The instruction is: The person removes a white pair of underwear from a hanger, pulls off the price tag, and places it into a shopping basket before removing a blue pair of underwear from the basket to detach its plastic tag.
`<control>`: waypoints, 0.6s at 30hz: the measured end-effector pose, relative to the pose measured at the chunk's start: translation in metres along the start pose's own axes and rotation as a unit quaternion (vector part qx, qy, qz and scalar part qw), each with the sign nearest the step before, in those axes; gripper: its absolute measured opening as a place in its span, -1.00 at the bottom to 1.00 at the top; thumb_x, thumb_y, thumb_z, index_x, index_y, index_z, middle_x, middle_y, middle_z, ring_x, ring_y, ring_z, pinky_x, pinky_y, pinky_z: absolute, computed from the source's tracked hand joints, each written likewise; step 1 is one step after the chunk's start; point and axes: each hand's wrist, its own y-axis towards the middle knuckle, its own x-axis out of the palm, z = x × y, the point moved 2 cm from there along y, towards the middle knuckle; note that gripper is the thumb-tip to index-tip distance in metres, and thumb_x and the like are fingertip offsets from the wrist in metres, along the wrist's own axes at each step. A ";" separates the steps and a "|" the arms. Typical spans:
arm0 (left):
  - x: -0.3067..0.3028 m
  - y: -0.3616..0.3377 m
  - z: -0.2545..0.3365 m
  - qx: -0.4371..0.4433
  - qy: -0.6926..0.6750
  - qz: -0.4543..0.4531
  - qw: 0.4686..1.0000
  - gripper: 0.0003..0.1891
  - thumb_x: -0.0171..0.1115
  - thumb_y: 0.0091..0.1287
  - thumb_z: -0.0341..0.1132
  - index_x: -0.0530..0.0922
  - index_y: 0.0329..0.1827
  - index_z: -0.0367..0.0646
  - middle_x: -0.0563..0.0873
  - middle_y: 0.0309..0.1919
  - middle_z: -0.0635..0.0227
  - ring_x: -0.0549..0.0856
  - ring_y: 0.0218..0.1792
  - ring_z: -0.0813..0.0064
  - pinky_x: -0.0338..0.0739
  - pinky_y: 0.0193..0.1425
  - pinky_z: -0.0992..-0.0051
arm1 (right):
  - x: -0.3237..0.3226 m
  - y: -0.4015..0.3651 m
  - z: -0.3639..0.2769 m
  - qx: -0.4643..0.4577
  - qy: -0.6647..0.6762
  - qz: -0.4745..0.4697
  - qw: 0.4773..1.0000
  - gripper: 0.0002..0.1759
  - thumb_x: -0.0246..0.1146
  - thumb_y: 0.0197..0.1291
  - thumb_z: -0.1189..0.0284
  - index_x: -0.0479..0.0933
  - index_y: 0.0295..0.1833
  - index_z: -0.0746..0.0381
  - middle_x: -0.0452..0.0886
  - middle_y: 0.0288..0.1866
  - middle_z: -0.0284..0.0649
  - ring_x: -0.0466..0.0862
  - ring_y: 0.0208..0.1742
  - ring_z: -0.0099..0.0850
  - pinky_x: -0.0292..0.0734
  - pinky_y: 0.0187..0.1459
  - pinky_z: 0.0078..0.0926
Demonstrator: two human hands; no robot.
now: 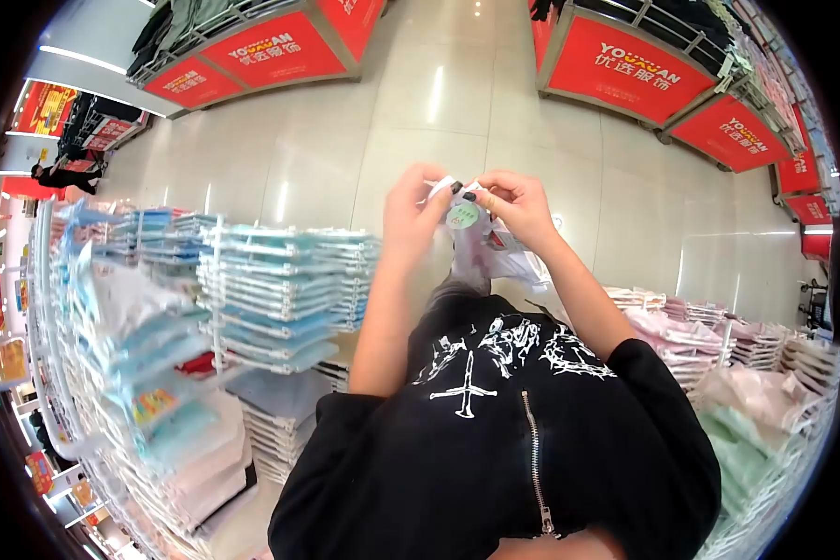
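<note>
In front of my chest, my left hand [413, 210] pinches the upper edge of a small white garment [525, 269], thumb pressed against the fingers. My right hand [521, 201] grips the same edge a short way to the right, so both thumbs nearly meet. A round pale green sticker [462, 217] with small print hangs just under the left thumb. The garment droops below the hands, and a bit of red shows on it. Its exact kind cannot be made out, since the fingers and folds cover much of it.
On the left stands a rack of pale blue clothes [280, 289] on white hangers. Pink clothes [677, 336] hang on the right. Red-sided display bins [625, 65] flank the tiled aisle [420, 103]. A person in dark clothes [65, 177] is far left.
</note>
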 end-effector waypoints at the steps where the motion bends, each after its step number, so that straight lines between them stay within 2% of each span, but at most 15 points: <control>1: -0.002 0.016 -0.001 0.013 0.011 -0.007 1.000 -0.91 0.12 0.13 -0.46 0.45 -0.31 -0.23 0.55 -0.48 0.43 0.51 -0.46 0.72 0.38 -0.43 0.71 | -0.007 0.015 0.000 -0.006 -0.005 -0.002 1.000 -0.82 0.25 -0.03 0.45 0.56 -0.27 0.28 0.53 -0.47 -0.37 0.47 -0.53 -0.68 0.34 -0.52 -0.75; 3: -0.008 0.052 -0.008 0.039 0.030 -0.024 0.999 -0.85 0.19 0.05 -0.46 0.47 -0.31 -0.25 0.55 -0.46 0.41 0.54 -0.40 0.63 0.44 -0.35 0.62 | -0.020 0.047 -0.004 -0.018 -0.018 -0.001 1.000 -0.81 0.25 -0.05 0.46 0.57 -0.25 0.27 0.51 -0.38 -0.36 0.47 -0.53 -0.68 0.35 -0.53 -0.75; 4: -0.012 0.071 -0.013 0.020 0.048 -0.046 0.998 -0.82 0.21 0.03 -0.45 0.48 -0.30 -0.25 0.56 -0.45 0.40 0.55 -0.39 0.62 0.44 -0.33 0.61 | -0.025 0.062 -0.010 -0.014 -0.003 -0.013 1.000 -0.68 0.28 -0.09 0.47 0.48 -0.14 0.24 0.44 -0.30 -0.35 0.48 -0.52 -0.66 0.35 -0.55 -0.73; 6: -0.019 0.106 -0.017 -0.018 0.080 -0.082 0.993 -0.77 0.24 -0.01 -0.42 0.50 -0.27 -0.25 0.58 -0.44 0.38 0.56 -0.37 0.59 0.44 -0.29 0.57 | -0.034 0.095 -0.018 -0.003 0.007 -0.016 1.000 -0.60 0.28 -0.09 0.53 0.36 -0.07 0.26 0.40 -0.33 -0.36 0.47 -0.54 -0.68 0.33 -0.57 -0.75; 8: -0.022 0.138 -0.011 -0.021 0.091 -0.133 0.987 -0.76 0.26 -0.03 -0.38 0.52 -0.28 -0.24 0.59 -0.42 0.35 0.56 -0.36 0.58 0.45 -0.28 0.56 | -0.041 0.131 -0.025 0.022 0.009 -0.037 0.999 -0.50 0.29 -0.10 0.55 0.22 -0.03 0.24 0.37 -0.37 -0.37 0.47 -0.53 -0.67 0.35 -0.57 -0.74; 9: -0.024 0.152 -0.007 -0.023 0.100 -0.158 0.982 -0.75 0.27 -0.04 -0.36 0.54 -0.28 -0.24 0.60 -0.41 0.34 0.57 -0.36 0.57 0.45 -0.28 0.56 | -0.043 0.148 -0.027 0.030 0.001 -0.043 0.999 -0.51 0.29 -0.09 0.55 0.22 -0.04 0.24 0.37 -0.38 -0.37 0.47 -0.53 -0.66 0.35 -0.57 -0.74; 11: -0.027 0.178 0.000 0.001 0.162 -0.138 0.977 -0.76 0.28 -0.05 -0.34 0.56 -0.30 -0.23 0.60 -0.46 0.35 0.57 -0.39 0.58 0.44 -0.31 0.56 | -0.044 0.179 -0.029 0.044 -0.013 -0.056 0.997 -0.52 0.28 -0.09 0.56 0.24 -0.04 0.24 0.36 -0.38 -0.36 0.47 -0.53 -0.66 0.36 -0.57 -0.74; 14: -0.040 0.211 -0.002 -0.005 0.205 -0.082 0.975 -0.76 0.30 -0.05 -0.33 0.57 -0.32 -0.24 0.60 -0.52 0.36 0.56 -0.46 0.59 0.44 -0.37 0.57 | -0.037 0.214 -0.036 0.047 -0.052 -0.072 0.995 -0.57 0.26 -0.05 0.54 0.27 -0.05 0.24 0.40 -0.32 -0.34 0.50 -0.43 -0.61 0.43 -0.43 -0.69; 17: -0.068 0.228 -0.004 -0.038 0.169 0.013 0.985 -0.83 0.25 -0.02 -0.42 0.55 -0.35 -0.26 0.60 -0.49 0.41 0.55 -0.47 0.65 0.43 -0.37 0.63 | -0.042 0.250 -0.040 -0.038 -0.110 -0.091 0.989 -0.66 0.23 0.00 0.50 0.34 -0.08 0.25 0.46 -0.23 -0.31 0.51 -0.24 -0.57 0.44 -0.21 -0.62; 18: -0.081 0.233 -0.002 -0.046 0.147 0.050 0.987 -0.86 0.23 0.00 -0.46 0.54 -0.36 -0.26 0.60 -0.47 0.42 0.54 -0.46 0.67 0.43 -0.37 0.66 | -0.049 0.264 -0.042 -0.059 -0.099 -0.064 0.991 -0.70 0.20 0.03 0.49 0.35 -0.09 0.27 0.47 -0.20 -0.31 0.50 -0.20 -0.57 0.41 -0.15 -0.61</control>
